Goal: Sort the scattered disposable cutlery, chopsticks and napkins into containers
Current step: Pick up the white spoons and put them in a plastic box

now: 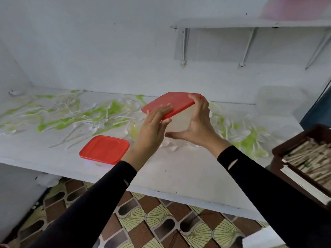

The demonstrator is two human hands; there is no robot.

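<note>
Unlidding clear container (179,126), I judge: my left hand (152,129) pinches red lid (172,102), right hand (198,122) clasps container; next, peel lid free.

1. A white painted counter slab (179,176) runs across from 9 to 3 o'clock, its front edge chipped and its surface scuffed.
2. From 9 to 11 o'clock, a loose scatter of green and white plastic cutlery (71,117) lies flat, with pieces crossing and overlapping.
3. At 7 o'clock, near the front edge, sits a square clear plastic container with a red lid (104,149), closed and apart from the scatter.
4. At 3 o'clock, a second heap of green and white plastic cutlery (247,136) lies piled.
5. At 2 o'clock by the back wall stands a blurred translucent box (277,99).
</note>
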